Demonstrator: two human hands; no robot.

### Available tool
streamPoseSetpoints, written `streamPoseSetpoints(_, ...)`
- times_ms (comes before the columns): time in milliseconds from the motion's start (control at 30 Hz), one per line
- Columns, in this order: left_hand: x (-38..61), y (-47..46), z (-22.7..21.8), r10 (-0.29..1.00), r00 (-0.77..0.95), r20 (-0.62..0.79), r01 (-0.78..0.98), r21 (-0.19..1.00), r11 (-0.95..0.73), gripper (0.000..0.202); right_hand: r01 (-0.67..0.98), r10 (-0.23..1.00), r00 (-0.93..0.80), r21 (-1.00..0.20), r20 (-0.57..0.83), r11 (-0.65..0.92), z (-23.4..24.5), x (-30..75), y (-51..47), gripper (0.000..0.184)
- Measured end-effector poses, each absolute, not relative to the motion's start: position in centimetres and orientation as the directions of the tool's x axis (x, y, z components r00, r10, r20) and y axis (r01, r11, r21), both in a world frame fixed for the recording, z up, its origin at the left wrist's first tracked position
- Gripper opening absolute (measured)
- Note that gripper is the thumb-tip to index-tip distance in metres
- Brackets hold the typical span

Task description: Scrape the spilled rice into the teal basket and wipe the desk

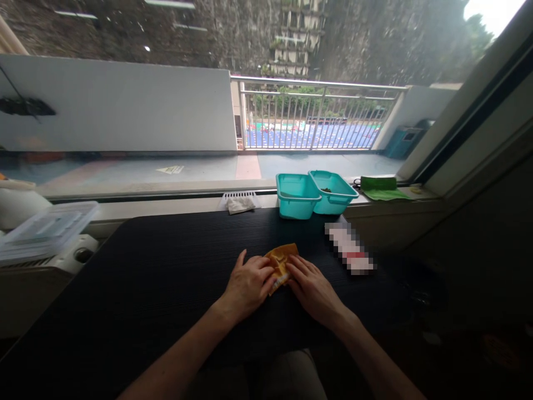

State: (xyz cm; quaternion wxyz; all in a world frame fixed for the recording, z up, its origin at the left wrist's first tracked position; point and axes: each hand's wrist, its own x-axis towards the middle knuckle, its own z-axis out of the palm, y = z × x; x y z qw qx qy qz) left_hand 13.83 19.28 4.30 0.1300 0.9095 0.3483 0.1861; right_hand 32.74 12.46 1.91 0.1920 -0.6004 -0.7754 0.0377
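Note:
A small orange-yellow piece, which looks like cloth or paper, lies creased on the dark table between my hands. My left hand grips its left side with bent fingers, while the little finger sticks out away from it. On the other side, my right hand presses its fingers together on the right edge. A whitish patch shows at the near end of the piece, between my two thumbs. What lies under my fingertips is hidden.
Two teal plastic bins stand at the table's far edge by the window. Nearby are a white slotted tray with a whitish cloth, a blurred-out pink-white item, and a green cloth. A clear lid lies at left.

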Motion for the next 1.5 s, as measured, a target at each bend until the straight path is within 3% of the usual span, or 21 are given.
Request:
streamPoseSetpoints(167, 13.1, 17.0, 3.9, 0.739, 0.630, 0.239, 0.687, 0.272, -0.674, 0.026, 0.967, 0.956, -0.144, -0.168, 0.256, 0.190, 1.5, 29.7, 10.4, 0.040)
streamPoseSetpoints(533, 11.7, 19.1, 2.7, 0.623, 0.768, 0.150, 0.588, 0.221, -0.778, 0.039, 0.946, 0.947, -0.262, -0.145, 0.184, 0.290, 2.8, 31.1, 11.0, 0.040)
streamPoseSetpoints(667, 9.9, 16.8, 2.8, 0.529, 0.839, 0.129, 0.494, 0.225, -0.840, 0.043, 0.931, 0.924, -0.309, -0.128, 0.227, 0.342, 1.8, 30.4, 7.7, 0.045)
streamPoseSetpoints(900, 11.6, 17.4, 3.2, 0.587, 0.801, 0.121, 0.546, 0.257, -0.798, 0.041, 0.941, 0.908, -0.253, -0.133, 0.335, 0.311, 2.2, 30.7, 10.9, 0.036)
streamPoseSetpoints(1067, 9.3, 13.1, 3.0, 0.479, 0.865, 0.147, 0.441, 0.230, -0.867, 0.045, 0.898, 0.820, -0.362, -0.069, 0.442, 0.434, 1.2, 30.6, 5.8, 0.037)
streamPoseSetpoints(1300, 10.4, 13.5, 3.4, 0.556, 0.824, 0.108, 0.517, 0.257, -0.817, 0.041, 0.925, 0.889, -0.243, -0.185, 0.387, 0.333, 2.1, 30.0, 6.5, 0.039)
streamPoseSetpoints(1500, 7.9, 10.2, 3.4, 0.428, 0.894, 0.133, 0.402, 0.184, -0.897, 0.047, 0.871, 0.836, -0.366, -0.168, 0.408, 0.462, 1.4, 29.7, 2.2, 0.039)
